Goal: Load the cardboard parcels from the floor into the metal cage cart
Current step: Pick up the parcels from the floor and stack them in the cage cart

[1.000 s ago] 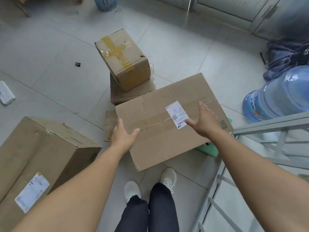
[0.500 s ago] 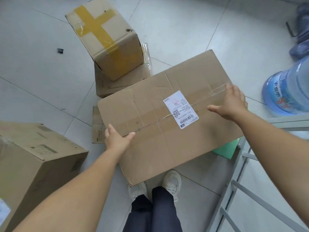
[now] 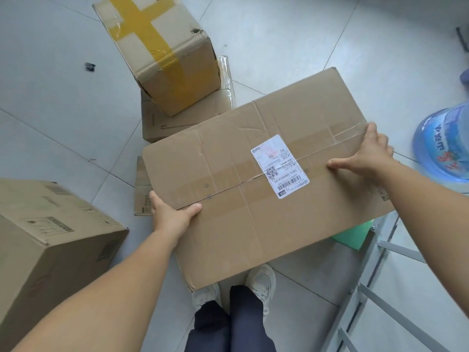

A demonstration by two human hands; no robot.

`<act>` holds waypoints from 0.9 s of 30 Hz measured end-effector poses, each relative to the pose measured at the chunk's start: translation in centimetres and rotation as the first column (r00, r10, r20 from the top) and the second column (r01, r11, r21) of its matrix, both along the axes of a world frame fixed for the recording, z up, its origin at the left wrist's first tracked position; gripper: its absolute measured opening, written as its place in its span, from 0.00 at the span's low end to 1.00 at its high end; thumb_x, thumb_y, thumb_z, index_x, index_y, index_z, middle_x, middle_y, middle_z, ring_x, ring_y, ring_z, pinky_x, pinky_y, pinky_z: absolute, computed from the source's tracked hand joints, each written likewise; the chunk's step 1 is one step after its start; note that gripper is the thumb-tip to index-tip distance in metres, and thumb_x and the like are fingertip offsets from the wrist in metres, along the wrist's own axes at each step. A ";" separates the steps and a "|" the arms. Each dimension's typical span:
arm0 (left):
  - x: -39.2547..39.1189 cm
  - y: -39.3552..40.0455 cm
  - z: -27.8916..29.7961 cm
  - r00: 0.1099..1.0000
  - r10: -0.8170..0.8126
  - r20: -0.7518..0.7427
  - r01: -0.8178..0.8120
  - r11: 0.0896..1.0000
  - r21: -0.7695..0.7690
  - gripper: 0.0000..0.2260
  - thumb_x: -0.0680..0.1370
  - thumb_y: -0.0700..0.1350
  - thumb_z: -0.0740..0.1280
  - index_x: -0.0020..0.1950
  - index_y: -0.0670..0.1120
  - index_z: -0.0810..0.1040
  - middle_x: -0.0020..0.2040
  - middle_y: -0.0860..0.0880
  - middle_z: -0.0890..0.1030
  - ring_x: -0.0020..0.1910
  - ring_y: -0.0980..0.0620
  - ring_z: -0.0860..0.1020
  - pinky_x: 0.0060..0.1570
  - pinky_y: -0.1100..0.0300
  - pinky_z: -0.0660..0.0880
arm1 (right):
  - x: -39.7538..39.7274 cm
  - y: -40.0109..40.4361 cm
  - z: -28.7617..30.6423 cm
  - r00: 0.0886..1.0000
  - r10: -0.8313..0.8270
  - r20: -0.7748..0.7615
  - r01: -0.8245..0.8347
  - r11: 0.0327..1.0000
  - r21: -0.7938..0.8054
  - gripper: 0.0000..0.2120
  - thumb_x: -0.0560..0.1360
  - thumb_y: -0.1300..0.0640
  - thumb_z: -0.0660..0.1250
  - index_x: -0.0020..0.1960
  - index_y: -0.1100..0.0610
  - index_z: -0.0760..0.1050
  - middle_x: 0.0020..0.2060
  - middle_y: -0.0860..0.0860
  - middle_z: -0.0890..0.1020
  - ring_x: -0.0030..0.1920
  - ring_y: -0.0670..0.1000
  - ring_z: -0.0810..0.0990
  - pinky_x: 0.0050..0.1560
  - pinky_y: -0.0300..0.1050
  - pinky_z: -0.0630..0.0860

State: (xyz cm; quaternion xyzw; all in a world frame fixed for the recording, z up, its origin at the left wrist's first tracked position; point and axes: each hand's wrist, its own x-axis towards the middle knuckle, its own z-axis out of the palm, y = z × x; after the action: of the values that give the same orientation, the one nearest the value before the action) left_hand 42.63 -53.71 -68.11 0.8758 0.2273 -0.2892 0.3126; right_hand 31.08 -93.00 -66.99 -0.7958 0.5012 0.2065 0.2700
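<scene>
A person stands over a large flat cardboard box (image 3: 253,194) and grasps it at its two short ends: the left hand (image 3: 172,214) clasps the near-left edge with the thumb lying on top and the fingers curled down the side, and the right hand (image 3: 368,156) clasps the far-right edge, thumb stretched along the taped seam and fingers wrapped over the end. The box is tilted across the view and covers part of the person's shoes (image 3: 261,283); whether it is off the floor (image 3: 50,97) or still touching it cannot be told. A white shipping label (image 3: 279,165) with a barcode is stuck across the middle seam on top of it. Beyond the box, a smaller box with a yellow tape cross (image 3: 162,54) sits tilted on a flat brown parcel (image 3: 182,120), and a thin flat piece of cardboard (image 3: 142,189) pokes out from under the held box on the left, beside the left hand. A big brown carton (image 3: 50,240) stands on the floor at the left, well apart from the rest. On the right, the grey bars of the metal cage cart (image 3: 380,301) run along the lower right corner just beside the box's right end, a green package (image 3: 355,235) shows between box and cart, and a blue water jug (image 3: 444,148) lies at the right edge
</scene>
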 end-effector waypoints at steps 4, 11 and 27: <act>0.1 0.4 0.1 0.999 0.041 0.034 -0.039 0.999 -0.038 0.51 0.63 0.50 0.81 0.76 0.52 0.52 0.71 0.46 0.69 0.67 0.44 0.71 0.66 0.45 0.69 | 0.0 0.3 -0.2 1.000 -0.017 0.001 0.017 1.000 -0.004 0.64 0.59 0.39 0.80 0.79 0.49 0.39 0.76 0.55 0.54 0.75 0.61 0.54 0.72 0.64 0.56; 1.4 1.5 0.7 0.996 0.043 0.083 -0.039 0.998 -0.050 0.41 0.64 0.48 0.80 0.70 0.47 0.61 0.66 0.46 0.73 0.62 0.45 0.74 0.63 0.47 0.72 | 0.0 1.7 1.3 0.998 -0.043 0.044 0.044 0.999 -0.010 0.63 0.60 0.39 0.79 0.79 0.49 0.40 0.76 0.54 0.53 0.75 0.59 0.55 0.72 0.64 0.57; 4.9 2.3 16.0 0.983 -0.011 0.183 0.046 0.981 -0.188 0.40 0.62 0.50 0.80 0.69 0.52 0.64 0.63 0.51 0.76 0.61 0.47 0.76 0.62 0.46 0.73 | -1.3 4.5 18.8 0.980 -0.124 0.159 0.142 0.984 -0.109 0.60 0.60 0.38 0.79 0.78 0.49 0.43 0.76 0.54 0.54 0.75 0.59 0.54 0.70 0.67 0.57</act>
State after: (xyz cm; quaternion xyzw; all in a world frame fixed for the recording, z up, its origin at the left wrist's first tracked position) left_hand 47.57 -51.44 -52.14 0.8674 0.1564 -0.2336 0.4107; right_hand 29.75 -88.52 -48.22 -0.7886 0.5429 0.0964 0.2721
